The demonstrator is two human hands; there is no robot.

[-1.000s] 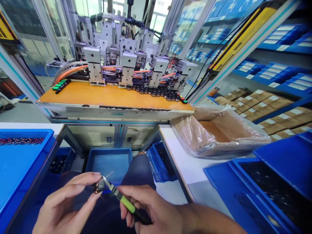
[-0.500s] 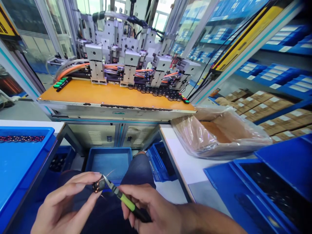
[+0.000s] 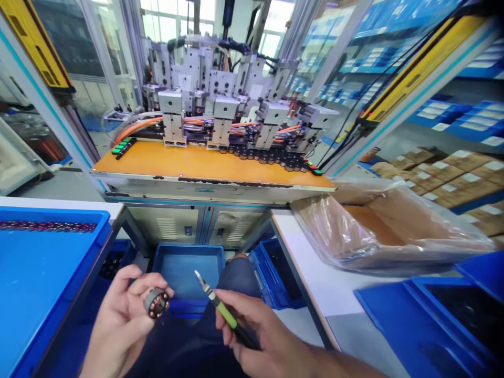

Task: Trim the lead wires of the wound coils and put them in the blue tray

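My left hand pinches a small motor stator between thumb and fingers. It is a dark ring with copper windings, and its open face is tilted toward me. Across from it, my right hand is wrapped round a pair of pliers with green and black handles. Their metal tip points up and left, apart from the stator. Whether the jaws are parted is too fine to make out. Both hands are above my lap.
A blue tray with a row of stators stands at left. Ahead, a machine with an orange worktop bears several black round parts. A plastic-lined carton and blue bins are at right. Below lies another blue bin.
The pliers have come away from the stator, and the hands are farther apart. My left hand has turned the stator so its wound face shows. Thin wire ends seen earlier no longer show.
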